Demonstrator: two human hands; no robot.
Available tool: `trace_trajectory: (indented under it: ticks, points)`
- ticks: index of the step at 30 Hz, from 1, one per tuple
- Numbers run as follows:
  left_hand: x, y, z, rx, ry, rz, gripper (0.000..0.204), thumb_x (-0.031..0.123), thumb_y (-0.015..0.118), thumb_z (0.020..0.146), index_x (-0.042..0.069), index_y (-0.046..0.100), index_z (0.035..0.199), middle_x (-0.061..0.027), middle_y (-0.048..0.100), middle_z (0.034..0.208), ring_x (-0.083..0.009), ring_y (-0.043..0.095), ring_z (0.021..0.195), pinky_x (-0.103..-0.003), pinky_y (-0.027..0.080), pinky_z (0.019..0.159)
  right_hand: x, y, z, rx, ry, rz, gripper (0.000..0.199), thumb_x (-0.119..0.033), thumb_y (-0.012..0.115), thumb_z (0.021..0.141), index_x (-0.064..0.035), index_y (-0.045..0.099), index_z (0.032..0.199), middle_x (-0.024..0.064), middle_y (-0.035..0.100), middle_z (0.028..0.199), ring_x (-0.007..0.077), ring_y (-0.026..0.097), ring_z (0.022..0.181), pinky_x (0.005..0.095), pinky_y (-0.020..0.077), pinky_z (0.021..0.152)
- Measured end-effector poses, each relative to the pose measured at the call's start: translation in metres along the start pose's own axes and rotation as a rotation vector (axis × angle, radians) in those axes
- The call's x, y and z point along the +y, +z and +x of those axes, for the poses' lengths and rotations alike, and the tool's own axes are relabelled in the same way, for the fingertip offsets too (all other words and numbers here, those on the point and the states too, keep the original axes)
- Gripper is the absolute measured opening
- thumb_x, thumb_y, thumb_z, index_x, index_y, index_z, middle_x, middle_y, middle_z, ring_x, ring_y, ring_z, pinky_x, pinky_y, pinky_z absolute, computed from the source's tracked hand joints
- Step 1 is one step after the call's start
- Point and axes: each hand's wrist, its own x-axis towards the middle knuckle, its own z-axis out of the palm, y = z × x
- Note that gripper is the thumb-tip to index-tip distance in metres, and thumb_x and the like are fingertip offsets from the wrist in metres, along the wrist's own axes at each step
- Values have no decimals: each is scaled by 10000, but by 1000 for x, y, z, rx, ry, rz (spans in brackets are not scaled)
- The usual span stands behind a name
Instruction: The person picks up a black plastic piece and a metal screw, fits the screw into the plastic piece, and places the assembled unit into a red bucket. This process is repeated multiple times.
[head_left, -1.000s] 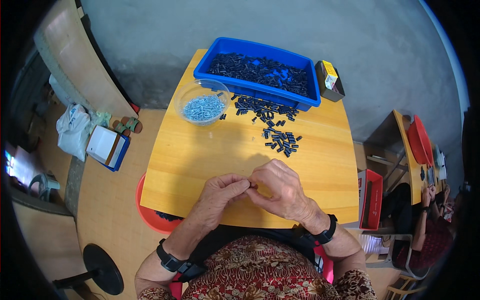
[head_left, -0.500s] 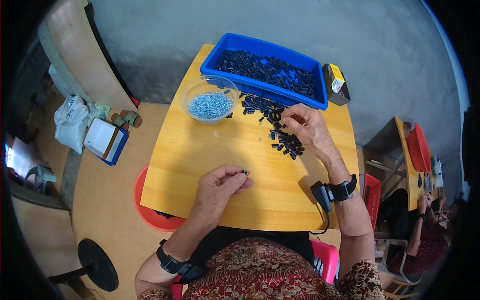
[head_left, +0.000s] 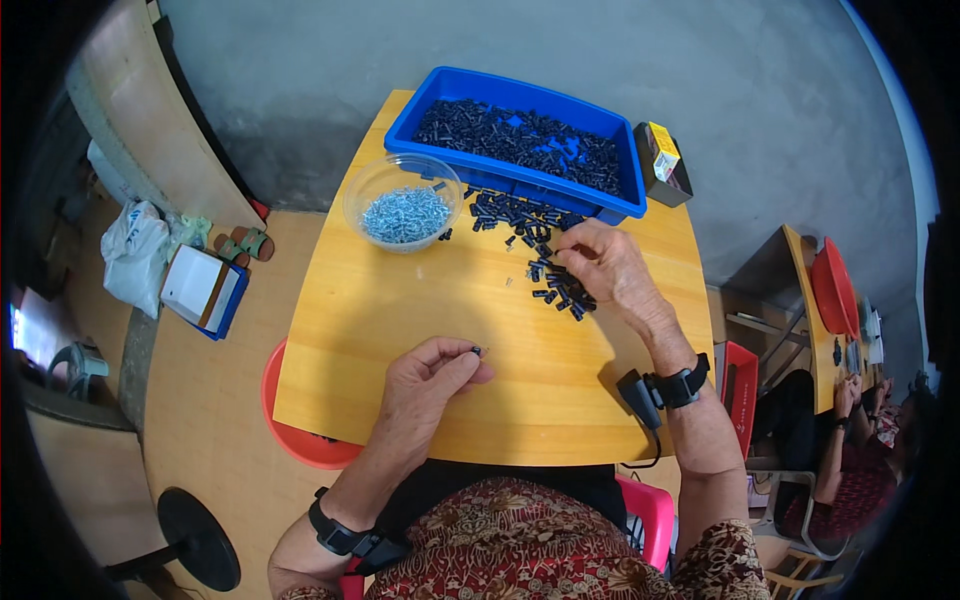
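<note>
My left hand [head_left: 432, 378] rests on the yellow table [head_left: 400, 330] near its front edge and pinches a small dark part [head_left: 476, 350] between thumb and fingertips. My right hand [head_left: 610, 268] is stretched out over a loose pile of small black parts [head_left: 545, 265] in the middle of the table, fingertips down among them; whether it grips one I cannot tell. Behind the pile stands a blue tray [head_left: 520, 185] full of the same black parts. A clear round bowl [head_left: 403, 205] of small silvery screws sits left of the pile.
A small brown and yellow box [head_left: 663, 165] stands at the tray's right end. A red stool [head_left: 300, 440] shows under the table's left front. On the floor at left lie a white bag [head_left: 130, 255] and a white box [head_left: 200, 290]. Another person sits at a desk far right.
My right hand left my left hand at the table's front and reached forward to the black pile. My left hand stayed near the front edge with the small part.
</note>
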Motion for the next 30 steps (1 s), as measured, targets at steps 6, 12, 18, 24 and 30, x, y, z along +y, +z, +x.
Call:
trace_trajectory:
  ticks: [6, 12, 18, 24, 30]
  points:
    - [-1, 1, 0, -8, -5, 29, 158, 147, 628, 919, 26, 643, 1020, -67, 681, 902, -139, 653, 840, -262, 504, 780, 5, -12, -10, -45, 91, 46, 110, -70, 629, 870, 31, 649, 910, 64, 599, 804, 133, 567, 684, 278, 472, 630]
    - [-1, 1, -1, -15, 15, 21, 159, 145, 632, 916, 28, 642, 1024, -64, 678, 907, -142, 655, 850, -264, 506, 784, 3, -6, -10, -35, 114, 95, 104, -87, 638, 849, 11, 649, 882, 130, 622, 830, 261, 620, 738, 356, 496, 669]
    - [-1, 1, -1, 0, 4, 41, 161, 152, 631, 919, 28, 643, 1022, -62, 679, 912, -139, 652, 851, -260, 502, 784, 7, -24, -13, 80, 58, 48, 102, -74, 631, 851, 18, 647, 893, 129, 627, 840, 253, 629, 754, 347, 501, 682]
    - [-1, 1, -1, -2, 13, 63, 170, 168, 625, 924, 32, 648, 1022, -63, 685, 901, -136, 651, 841, -256, 492, 776, 21, -35, -27, 42, 154, 25, 106, -68, 635, 846, 20, 645, 904, 125, 637, 842, 228, 625, 729, 331, 502, 683]
    - [-1, 4, -1, -1, 3, 57, 173, 164, 620, 924, 26, 648, 1024, -69, 688, 893, -129, 645, 839, -253, 483, 775, 39, -29, -38, 34, 209, 63, 127, -82, 643, 870, 27, 642, 934, 76, 635, 881, 151, 606, 791, 284, 496, 725]
